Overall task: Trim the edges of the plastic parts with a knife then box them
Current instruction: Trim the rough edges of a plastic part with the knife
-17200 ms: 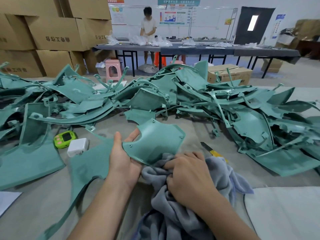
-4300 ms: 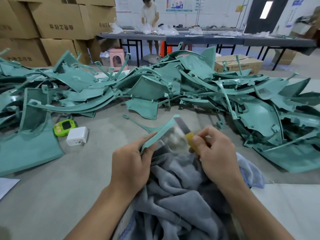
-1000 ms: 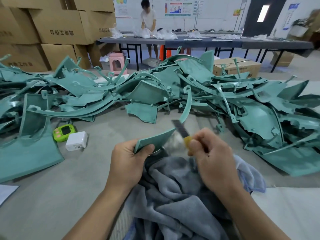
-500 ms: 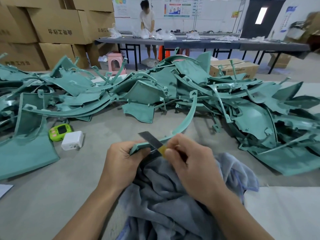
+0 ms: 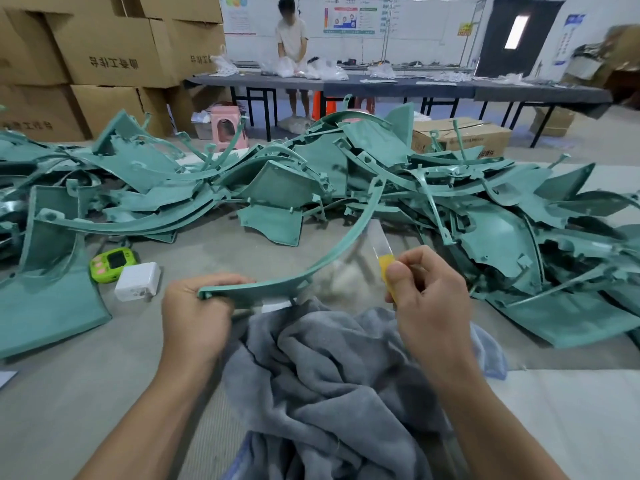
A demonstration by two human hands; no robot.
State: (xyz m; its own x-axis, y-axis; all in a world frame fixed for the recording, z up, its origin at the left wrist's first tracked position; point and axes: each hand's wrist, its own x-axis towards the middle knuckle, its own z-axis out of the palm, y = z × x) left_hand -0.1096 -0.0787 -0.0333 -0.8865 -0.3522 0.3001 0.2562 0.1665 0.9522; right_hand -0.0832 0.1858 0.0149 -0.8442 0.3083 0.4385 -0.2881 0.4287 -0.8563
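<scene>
Two hands are in view, one left hand [image 5: 194,317] and one right hand [image 5: 433,306]. There is one knife [image 5: 385,266] and one curved strip [image 5: 332,251] of green plastic apart from the heap [image 5: 502,237], whose green parts are too many and too tangled to count. One grey towel [image 5: 329,375], one green gadget [image 5: 112,265], one white adaptor [image 5: 138,281] and one pink stool [image 5: 227,128] show. The stacked cartons [image 5: 110,53] number at least six, with two single cartons elsewhere: a near carton [image 5: 464,136] and a far carton [image 5: 550,121]. One other person [image 5: 292,39] is visible.
</scene>
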